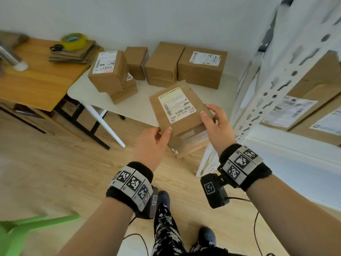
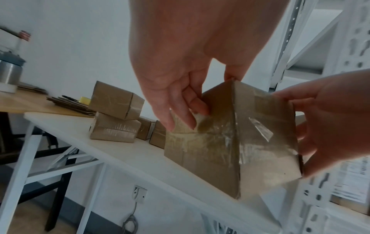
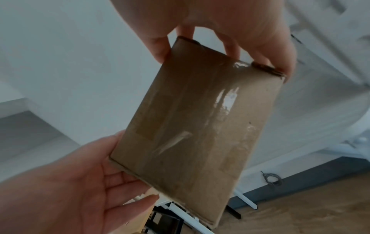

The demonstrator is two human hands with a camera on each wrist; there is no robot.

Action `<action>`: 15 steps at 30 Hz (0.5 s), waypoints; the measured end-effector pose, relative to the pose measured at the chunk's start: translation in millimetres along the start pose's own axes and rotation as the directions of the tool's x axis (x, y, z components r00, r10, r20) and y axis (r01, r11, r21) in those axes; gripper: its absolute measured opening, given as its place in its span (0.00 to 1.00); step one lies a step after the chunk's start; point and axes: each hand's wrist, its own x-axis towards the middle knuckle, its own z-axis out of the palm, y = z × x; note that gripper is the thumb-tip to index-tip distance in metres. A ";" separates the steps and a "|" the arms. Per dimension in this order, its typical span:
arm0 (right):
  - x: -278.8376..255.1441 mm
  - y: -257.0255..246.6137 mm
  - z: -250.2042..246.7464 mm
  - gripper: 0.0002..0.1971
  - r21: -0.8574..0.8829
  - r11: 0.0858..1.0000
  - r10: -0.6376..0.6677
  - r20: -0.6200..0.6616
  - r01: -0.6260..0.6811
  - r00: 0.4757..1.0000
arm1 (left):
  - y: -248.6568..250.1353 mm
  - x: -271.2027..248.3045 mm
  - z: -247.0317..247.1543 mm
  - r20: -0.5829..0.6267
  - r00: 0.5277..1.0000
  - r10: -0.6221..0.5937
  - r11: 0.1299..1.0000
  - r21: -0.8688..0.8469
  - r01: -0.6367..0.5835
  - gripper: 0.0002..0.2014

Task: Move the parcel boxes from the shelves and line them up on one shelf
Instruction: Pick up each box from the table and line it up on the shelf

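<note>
I hold a flat brown parcel box with a white shipping label in the air, over the front edge of the white table. My left hand grips its near left corner, thumb on top. My right hand grips its right edge. In the left wrist view the left fingers curl against the taped side of the box. In the right wrist view the right fingers pinch the top edge of the box. Several more parcel boxes stand on the table. Others sit on the white metal shelf rack at the right.
A wooden table at the left carries a tape roll, scissors and flat cardboard. A green stool stands at the lower left. Cables trail over the wooden floor by my feet.
</note>
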 end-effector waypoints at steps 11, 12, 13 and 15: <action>-80.7 -5.6 -76.3 0.29 0.244 0.964 0.082 0.116 -0.108 0.990 | 45.0 -88.5 18.1 -0.057 0.998 0.034 0.998 -0.057 -0.037 0.09; -85.7 -6.2 -81.6 0.29 0.267 0.958 0.080 0.111 -0.107 0.991 | 48.3 -93.5 17.0 -0.025 0.999 0.032 0.998 -0.062 -0.034 0.09; -91.2 -7.6 -87.2 0.29 0.267 0.960 0.064 0.096 -0.088 0.993 | 50.1 -97.3 15.6 0.018 0.999 0.035 0.998 -0.054 -0.034 0.09; -103.5 -10.0 -97.6 0.30 0.214 0.977 0.009 0.031 -0.016 0.999 | 50.6 -104.0 11.2 0.130 0.991 0.040 0.997 0.053 -0.048 0.13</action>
